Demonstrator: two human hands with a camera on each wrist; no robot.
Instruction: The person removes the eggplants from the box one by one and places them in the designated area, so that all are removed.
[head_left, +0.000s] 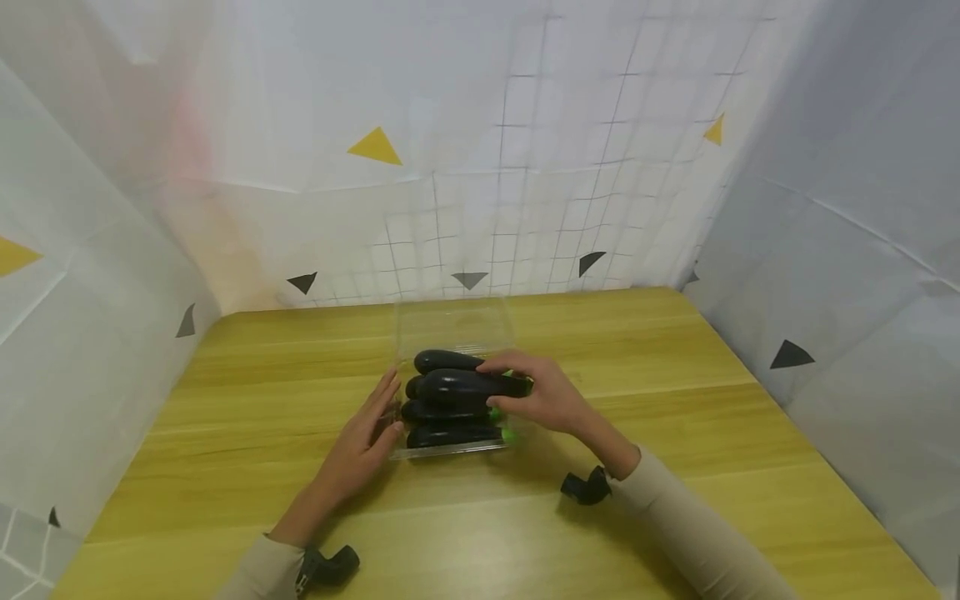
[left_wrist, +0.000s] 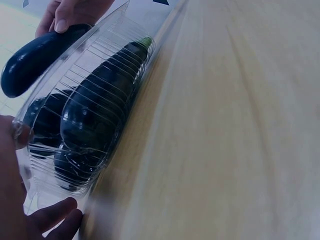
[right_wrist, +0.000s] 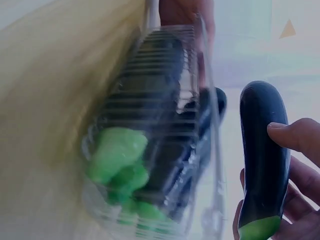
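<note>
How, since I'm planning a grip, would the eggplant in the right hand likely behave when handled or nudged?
The eggplant is probably slippery, as its skin shines. Its rounded body might roll if nudged. It seems fairly stiff: no sag shows where the right hand grips it.

the eggplants [head_left: 468, 387] look smooth and glossy through my cameras, catching bright highlights on their dark skins. their green ends [right_wrist: 117, 152] seem duller to me. the container [head_left: 453, 325] reads as thin, clear, shiny plastic with ribbed walls. under it i see a tabletop [head_left: 465, 533] with smooth wood grain and a soft sheen. the white backdrop [head_left: 450, 67] is matt and creased, paper or cloth, i can't tell which. both sleeves [head_left: 690, 517] look like matt cloth with soft folds.
</note>
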